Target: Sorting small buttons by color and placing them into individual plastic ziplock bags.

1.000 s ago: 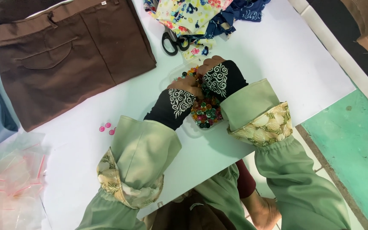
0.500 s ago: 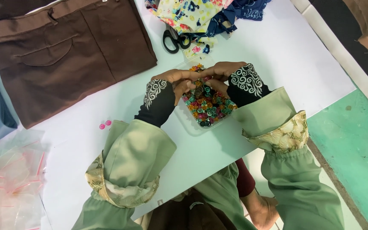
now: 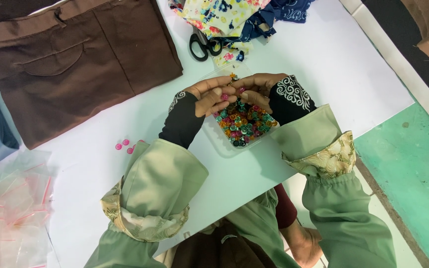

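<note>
Both hands meet over a clear box (image 3: 244, 130) of bright buttons on the white desk (image 3: 323, 59). The left hand (image 3: 209, 95) and right hand (image 3: 254, 89) each pinch a pink button (image 3: 225, 97). Three more pink buttons (image 3: 125, 145) lie nearby.

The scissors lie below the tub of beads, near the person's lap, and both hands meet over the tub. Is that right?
Not quite. The head view shows the scissors above the tub, at the far side of the table beside the patterned cloth. The left hand and right hand do meet over the tub of beads.
</note>
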